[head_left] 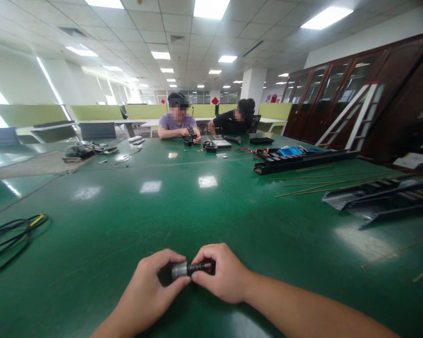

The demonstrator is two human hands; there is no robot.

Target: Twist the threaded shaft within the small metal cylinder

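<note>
Low in the middle of the view, both hands meet on a small part made of a silvery cylinder (179, 270) and a dark ribbed shaft (199, 267). Thumb and fingers of my left hand (153, 279) close around the cylinder on the left. My right hand (223, 272) pinches the shaft from the right side, its fingertips near the joint between the two pieces. The shaft's far end is partly covered by the right fingers. The part lies roughly level, just over the green table (144, 202).
A coiled black cable (16, 234) lies at the left. Dark metal channels (384, 199), thin rods (313, 185) and a longer black rail (303, 162) occupy the right. Two people sit across the table; one holds a dark device (189, 136). A stepladder (356, 115) stands behind.
</note>
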